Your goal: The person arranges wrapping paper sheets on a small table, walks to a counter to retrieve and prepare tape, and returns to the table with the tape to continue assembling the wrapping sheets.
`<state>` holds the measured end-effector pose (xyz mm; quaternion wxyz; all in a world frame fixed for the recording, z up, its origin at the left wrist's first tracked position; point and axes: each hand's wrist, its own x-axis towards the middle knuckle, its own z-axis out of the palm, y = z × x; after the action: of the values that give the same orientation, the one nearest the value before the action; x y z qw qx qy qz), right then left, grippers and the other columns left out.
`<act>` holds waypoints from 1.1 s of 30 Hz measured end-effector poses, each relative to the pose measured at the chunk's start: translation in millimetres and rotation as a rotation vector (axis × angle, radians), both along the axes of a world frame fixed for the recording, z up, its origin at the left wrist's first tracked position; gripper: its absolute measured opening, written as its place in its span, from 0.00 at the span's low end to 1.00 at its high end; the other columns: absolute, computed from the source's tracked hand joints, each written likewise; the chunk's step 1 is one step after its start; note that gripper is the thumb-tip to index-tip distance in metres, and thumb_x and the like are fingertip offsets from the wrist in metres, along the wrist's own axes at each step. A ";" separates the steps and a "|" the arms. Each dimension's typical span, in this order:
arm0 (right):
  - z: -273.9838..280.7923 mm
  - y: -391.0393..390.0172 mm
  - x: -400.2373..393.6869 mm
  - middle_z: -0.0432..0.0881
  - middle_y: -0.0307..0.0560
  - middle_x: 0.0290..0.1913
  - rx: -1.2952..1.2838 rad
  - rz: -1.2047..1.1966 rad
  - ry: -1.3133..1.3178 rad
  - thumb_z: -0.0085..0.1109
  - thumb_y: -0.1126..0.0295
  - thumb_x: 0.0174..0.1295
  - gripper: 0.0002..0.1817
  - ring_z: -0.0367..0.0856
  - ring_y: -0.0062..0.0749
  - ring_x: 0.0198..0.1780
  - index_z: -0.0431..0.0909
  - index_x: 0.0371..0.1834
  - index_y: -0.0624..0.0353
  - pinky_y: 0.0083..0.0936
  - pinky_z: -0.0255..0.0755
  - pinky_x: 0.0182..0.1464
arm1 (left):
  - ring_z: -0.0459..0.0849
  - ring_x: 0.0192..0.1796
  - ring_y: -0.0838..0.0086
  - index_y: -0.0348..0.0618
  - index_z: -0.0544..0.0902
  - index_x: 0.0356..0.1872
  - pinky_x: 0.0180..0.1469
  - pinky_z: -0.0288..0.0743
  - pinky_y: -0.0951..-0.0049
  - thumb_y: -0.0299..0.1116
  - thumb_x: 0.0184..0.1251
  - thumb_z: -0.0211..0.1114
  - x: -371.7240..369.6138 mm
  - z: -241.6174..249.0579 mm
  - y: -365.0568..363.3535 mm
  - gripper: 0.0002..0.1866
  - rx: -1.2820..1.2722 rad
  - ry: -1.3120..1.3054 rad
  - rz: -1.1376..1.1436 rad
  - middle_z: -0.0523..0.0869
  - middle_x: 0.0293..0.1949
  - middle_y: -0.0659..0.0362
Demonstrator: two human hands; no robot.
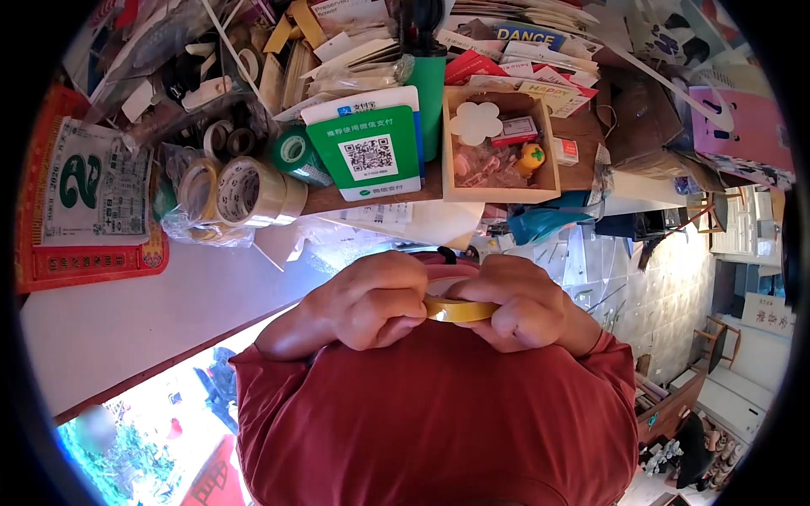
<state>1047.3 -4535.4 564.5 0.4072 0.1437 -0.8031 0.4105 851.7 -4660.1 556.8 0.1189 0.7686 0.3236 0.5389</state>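
A narrow roll of yellow tape (pixel 458 310) is held up close in front of the dark red shirt (pixel 439 413). My left hand (pixel 380 299) is closed, its thumb and fingers pinching the tape's left side. On the other side, my right hand (pixel 519 302) is curled around the roll with its fingers bent. The knuckles of both hands face up, and the fingertips are partly hidden. Behind the roll, between the hands, shows a pinkish rounded thing (pixel 447 271) with a dark piece at its top.
Beyond my hands, a crowded shelf carries clear tape rolls (pixel 240 190), a green QR code sign (pixel 367 156), a green tumbler (pixel 431 101) and a wooden box (pixel 502 194) of small items. Cards (pixel 557 97) are stacked behind. A red calendar (pixel 93 266) lies at the left.
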 end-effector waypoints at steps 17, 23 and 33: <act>10.0 0.1 -7.6 0.88 0.58 0.38 0.190 -0.259 0.143 0.74 0.78 0.51 0.22 0.82 0.31 0.26 0.62 0.25 0.55 0.25 0.63 0.26 | 0.84 0.42 0.65 0.34 0.89 0.43 0.38 0.78 0.71 0.25 0.45 0.82 14.4 22.4 -15.2 0.20 0.045 -0.012 0.391 0.84 0.49 0.48; 15.0 -5.9 -7.8 0.89 0.57 0.38 0.079 -0.222 0.099 0.77 0.79 0.49 0.24 0.84 0.33 0.28 0.62 0.27 0.54 0.25 0.63 0.27 | 0.85 0.40 0.65 0.32 0.87 0.47 0.38 0.79 0.70 0.26 0.48 0.82 13.0 26.9 -18.1 0.23 -0.046 -0.031 0.345 0.86 0.49 0.45; 12.5 -6.4 2.3 0.89 0.57 0.42 0.016 -0.195 0.017 0.76 0.79 0.52 0.19 0.85 0.35 0.31 0.69 0.33 0.55 0.27 0.67 0.31 | 0.87 0.42 0.61 0.32 0.86 0.50 0.41 0.81 0.69 0.25 0.49 0.80 13.9 20.3 -21.2 0.24 -0.065 -0.015 0.369 0.85 0.49 0.44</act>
<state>1049.6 -4541.8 577.1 0.4508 0.0715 -0.8131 0.3613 865.5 -4681.3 577.1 0.0452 0.6878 0.4754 0.5467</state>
